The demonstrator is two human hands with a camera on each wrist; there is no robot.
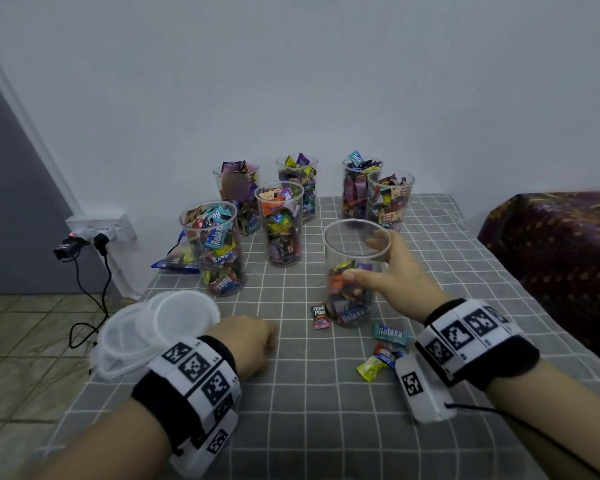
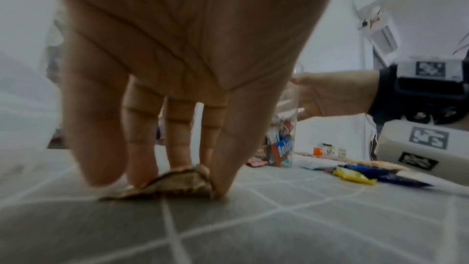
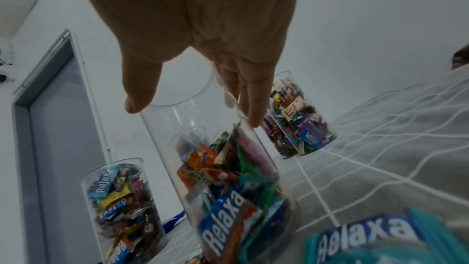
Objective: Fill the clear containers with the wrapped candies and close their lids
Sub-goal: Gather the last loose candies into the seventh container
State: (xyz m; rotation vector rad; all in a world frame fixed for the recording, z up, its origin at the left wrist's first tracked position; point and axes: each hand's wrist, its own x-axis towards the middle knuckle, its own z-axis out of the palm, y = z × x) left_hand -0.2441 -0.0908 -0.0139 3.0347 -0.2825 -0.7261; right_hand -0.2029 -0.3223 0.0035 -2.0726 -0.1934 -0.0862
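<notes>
Grey checked cloth (image 1: 326, 410) covers the table and carries every item. Seven clear containers stand upright on it, all without lids: six are filled with wrapped candies to the rim or above it, and one, the half-filled container (image 1: 352, 271), holds candies in its lower half only. The six full containers stand toward the wall, two on the right touching each other; the nearest of them, the left front container (image 1: 212, 247), stands beside a blue bag (image 1: 174, 259) lying at the cloth's left edge. A stack of clear lids (image 1: 153, 327) rests at the near left edge, just beside the left wrist; the count in the stack cannot be determined. The right hand (image 1: 392, 271) grips the half-filled container, thumb on the near wall and fingers round the far side near the rim. The left hand (image 1: 246, 341) is lowered to the cloth left of that container, its fingertips (image 2: 223, 186) pinching a brown wrapped candy (image 2: 175, 184) against the cloth. Four loose candies lie near the right wrist: a Fruit Plus candy (image 1: 320, 317) touching the container's base, a teal Relaxa candy (image 1: 390, 333), a blue candy (image 1: 387, 355) and a yellow candy (image 1: 371, 368).
</notes>
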